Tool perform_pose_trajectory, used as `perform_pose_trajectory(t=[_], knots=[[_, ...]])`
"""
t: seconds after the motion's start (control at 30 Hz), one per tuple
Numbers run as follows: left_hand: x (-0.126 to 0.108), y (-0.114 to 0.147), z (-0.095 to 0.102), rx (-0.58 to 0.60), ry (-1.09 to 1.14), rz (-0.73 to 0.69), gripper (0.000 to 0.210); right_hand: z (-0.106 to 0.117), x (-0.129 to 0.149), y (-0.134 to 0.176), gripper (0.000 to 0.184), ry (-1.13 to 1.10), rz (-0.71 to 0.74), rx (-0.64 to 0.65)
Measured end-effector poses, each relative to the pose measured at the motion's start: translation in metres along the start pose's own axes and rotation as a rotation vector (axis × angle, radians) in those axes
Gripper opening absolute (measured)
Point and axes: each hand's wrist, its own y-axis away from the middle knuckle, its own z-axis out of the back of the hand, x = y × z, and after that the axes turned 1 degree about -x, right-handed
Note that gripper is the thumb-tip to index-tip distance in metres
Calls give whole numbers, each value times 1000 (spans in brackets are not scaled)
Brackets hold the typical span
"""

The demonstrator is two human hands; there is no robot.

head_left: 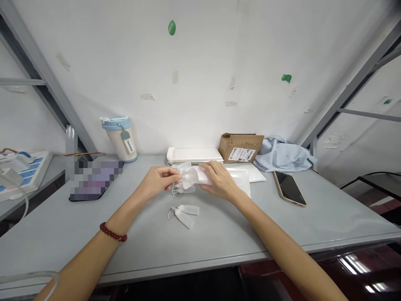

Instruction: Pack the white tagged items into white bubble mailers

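Observation:
My left hand [158,179] and my right hand [219,179] meet over the middle of the grey table [219,234]. Together they hold a small clear plastic bag [196,177] with small white bottles at its left end. My left fingers pinch the bottle end; my right hand grips the bag from above. Two small white dropper bottles [184,214] with tethered caps lie loose on the table just below my hands. A few more small white pieces [178,191] lie under the bag.
A white tray [194,154] and flat clear bags [247,175] lie behind my hands. A cardboard box [239,147], a blue cloth [282,154] and a phone [290,188] are at the right. A lidded cup [120,138] and a dark blurred object [94,179] are at the left.

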Motion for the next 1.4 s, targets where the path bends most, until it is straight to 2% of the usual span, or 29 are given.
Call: perform_pose_trajectory(t=[0.27,0.4,0.47,0.63,0.77,0.93,1.13,1.4], knots=[[12,-3,-6,34,-64,-146,23,1,11,-1,47,-30,29,1],[16,-4,-11,-101,-209,-242,24,1,11,-1,47,-31,34,-12],[17,-4,-12,-132,-234,-293,22,1,10,-1,48,-36,37,-15],[15,-3,-14,-26,-159,-321,19,0,12,-1,51,-52,53,-32],[16,-1,-16,56,-125,-307,23,-1,16,-1,47,-62,82,-57],[15,0,-16,98,-192,-308,27,-2,20,-1,43,-82,102,-50],[11,1,-8,230,-177,-255,28,0,20,-2,49,-142,72,-78],[14,0,-6,248,-165,-224,23,1,19,-2,58,-153,65,-46]])
